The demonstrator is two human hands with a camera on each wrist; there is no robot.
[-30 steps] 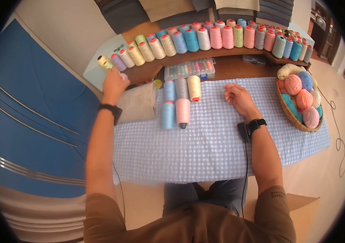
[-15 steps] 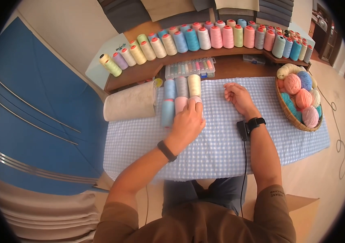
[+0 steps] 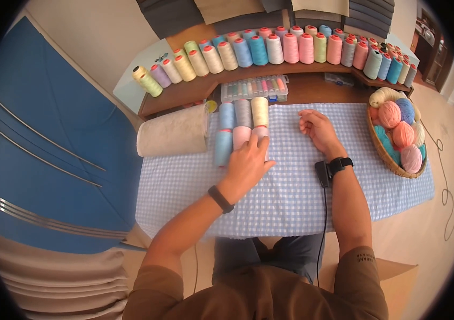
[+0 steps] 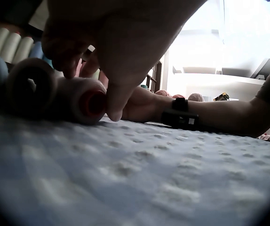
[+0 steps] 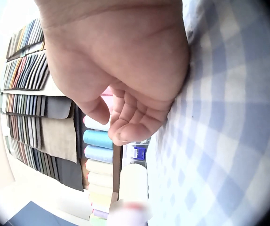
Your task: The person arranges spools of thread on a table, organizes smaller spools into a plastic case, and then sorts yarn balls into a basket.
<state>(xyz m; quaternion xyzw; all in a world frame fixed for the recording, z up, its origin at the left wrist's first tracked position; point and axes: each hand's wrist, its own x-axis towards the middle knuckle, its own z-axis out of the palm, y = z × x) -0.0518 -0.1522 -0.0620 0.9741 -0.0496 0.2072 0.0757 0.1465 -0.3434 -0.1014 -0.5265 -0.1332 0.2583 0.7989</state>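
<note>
In the head view my left hand [image 3: 245, 166] reaches over a pale pinkish thread cone [image 3: 260, 131], which lies on its side. The left wrist view has its fingers on top and the thumb against the side near the red open end [image 4: 95, 104]. Left of that cone lie a pink one [image 3: 242, 136] and a blue one [image 3: 224, 146]. Behind these, a light blue cone [image 3: 227, 114], a grey cone [image 3: 242, 113] and a cream cone [image 3: 259, 112] form another row. My right hand [image 3: 318, 130] rests on the checked cloth, fingers loosely curled, holding nothing.
A wicker basket [image 3: 380, 157] of yarn balls stands at the right. Beige folded material [image 3: 172, 132] lies left of the cones. Behind are a plastic case [image 3: 282, 96] and a brown raised shelf [image 3: 181, 92] lined with standing thread cones. A cable hangs from the right wrist.
My left hand has come from the far left shelf end to the cone group, bringing the pale pinkish cone into the front row. Its fingers have since loosened slightly. The right hand stays put.
</note>
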